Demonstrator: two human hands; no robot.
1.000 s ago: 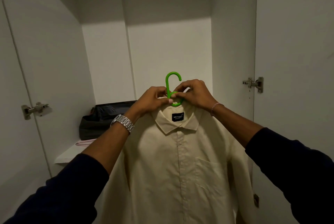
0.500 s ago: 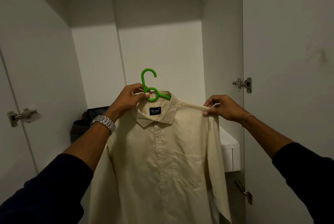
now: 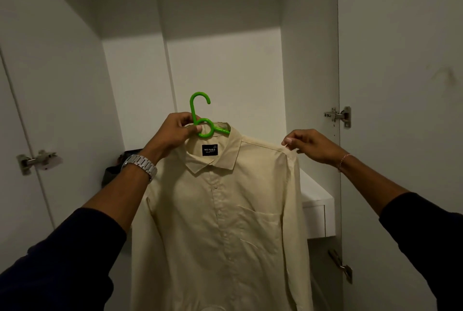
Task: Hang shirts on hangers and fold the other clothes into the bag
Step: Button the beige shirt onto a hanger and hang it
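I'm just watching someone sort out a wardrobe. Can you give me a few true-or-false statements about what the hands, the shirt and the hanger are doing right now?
1. The left hand grips the green hanger near its hook. True.
2. The right hand holds a folded pair of trousers. False: it pinches the shoulder of the cream shirt.
3. The hanger's hook is already over a rail. False: it points up in open air, with no rail in view.
4. The shirt faces the camera, collar label showing. True.
5. A watch sits on the left wrist. True.
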